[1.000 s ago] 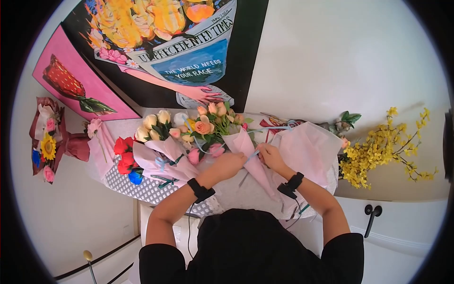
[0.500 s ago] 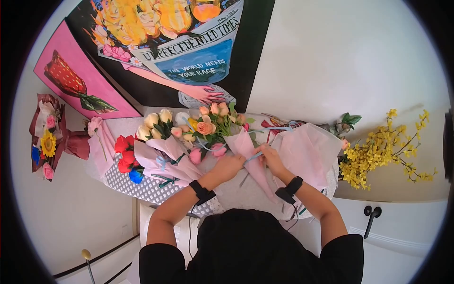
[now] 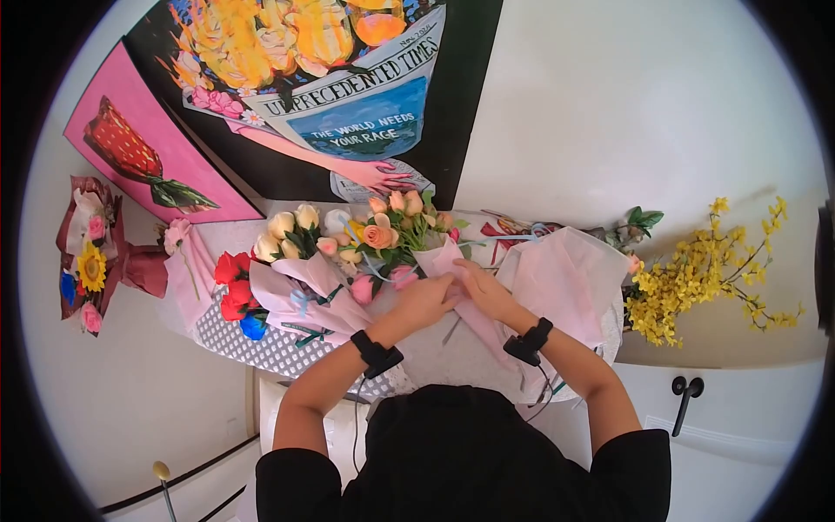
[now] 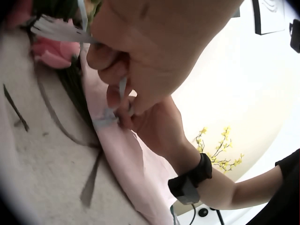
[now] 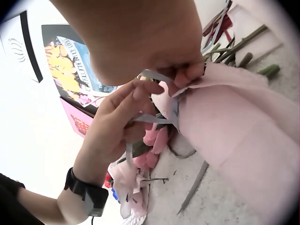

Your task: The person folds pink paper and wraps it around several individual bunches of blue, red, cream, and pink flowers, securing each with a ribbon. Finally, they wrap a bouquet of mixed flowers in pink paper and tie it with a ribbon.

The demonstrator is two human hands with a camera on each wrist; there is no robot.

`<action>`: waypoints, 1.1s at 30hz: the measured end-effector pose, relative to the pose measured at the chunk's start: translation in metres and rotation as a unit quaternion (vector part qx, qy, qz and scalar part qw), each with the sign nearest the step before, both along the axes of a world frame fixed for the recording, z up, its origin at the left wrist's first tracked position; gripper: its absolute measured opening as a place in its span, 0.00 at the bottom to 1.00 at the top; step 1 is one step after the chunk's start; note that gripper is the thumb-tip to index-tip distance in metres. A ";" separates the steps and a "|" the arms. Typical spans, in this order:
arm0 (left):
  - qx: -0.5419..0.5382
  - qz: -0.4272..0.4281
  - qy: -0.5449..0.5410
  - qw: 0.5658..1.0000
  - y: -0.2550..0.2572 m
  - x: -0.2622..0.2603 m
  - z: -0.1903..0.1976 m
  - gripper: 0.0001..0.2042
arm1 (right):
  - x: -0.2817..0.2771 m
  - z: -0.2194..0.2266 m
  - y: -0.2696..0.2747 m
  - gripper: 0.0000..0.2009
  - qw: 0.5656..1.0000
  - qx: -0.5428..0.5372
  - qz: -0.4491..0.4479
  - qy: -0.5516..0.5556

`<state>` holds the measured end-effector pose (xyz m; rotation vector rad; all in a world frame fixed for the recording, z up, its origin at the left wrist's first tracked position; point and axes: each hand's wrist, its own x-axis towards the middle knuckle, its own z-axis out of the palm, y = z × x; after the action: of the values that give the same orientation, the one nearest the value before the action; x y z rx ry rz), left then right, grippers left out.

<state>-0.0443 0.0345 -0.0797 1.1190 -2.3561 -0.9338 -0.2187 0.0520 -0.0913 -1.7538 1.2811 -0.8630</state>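
A cone-shaped bouquet in pink wrapping paper (image 3: pixel 484 320) lies between the two hands, with a light blue ribbon (image 5: pixel 152 119) around its neck. My left hand (image 3: pixel 424 302), fingers curled, holds one length of this ribbon. Across the paper from it, my right hand (image 3: pixel 484 292) pinches ribbon between thumb and fingertips. The fingers of both hands meet right above the ribbon's crossing (image 4: pixel 107 118), partly hiding it. Pink flowers (image 4: pixel 55 50) and their stems lie close beside the paper on the left hand's side.
Left of the hands lie a wrapped bouquet (image 3: pixel 300 283), red roses (image 3: pixel 233 287) and cream roses (image 3: pixel 283 230). Peach roses (image 3: pixel 380 233) lie behind. A larger pink wrapped bundle (image 3: pixel 561 278) is at the right, near yellow blossom branches (image 3: pixel 670 300). Paintings (image 3: pixel 365 113) lean against the wall.
The hands have come closer together. Earlier they drew the ribbon taut between them; now the right hand reaches over to the left hand's fingers. The bouquet stays in place.
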 end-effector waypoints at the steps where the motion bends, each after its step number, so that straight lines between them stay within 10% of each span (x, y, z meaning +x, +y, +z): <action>1: 0.019 0.026 -0.010 0.999 0.001 -0.004 0.000 0.09 | 0.001 -0.003 0.002 0.22 1.000 0.000 0.002 0.000; 7: 0.044 0.110 0.131 0.984 0.001 -0.020 -0.022 0.06 | -0.001 -0.009 0.003 0.28 0.998 0.054 0.039 -0.023; 16: 0.194 0.137 0.217 0.947 -0.005 -0.007 -0.040 0.05 | -0.012 -0.026 0.000 0.07 0.973 0.187 0.031 -0.131; 26: 0.092 0.056 0.112 0.988 -0.027 -0.001 -0.008 0.21 | 0.010 -0.008 0.009 0.05 0.992 -0.073 0.052 0.090; 29: 0.239 0.051 0.141 0.959 -0.040 -0.012 -0.011 0.18 | 0.010 -0.006 0.010 0.05 0.990 -0.089 0.067 0.087; 33: 0.437 0.131 0.375 0.807 -0.035 -0.025 -0.012 0.12 | 0.003 -0.017 0.007 0.10 0.997 0.064 -0.012 0.047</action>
<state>-0.0691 -0.0009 -0.0919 1.0093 -1.0664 -1.9784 -0.2156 0.0586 -0.1084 -1.6975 1.3912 -0.7020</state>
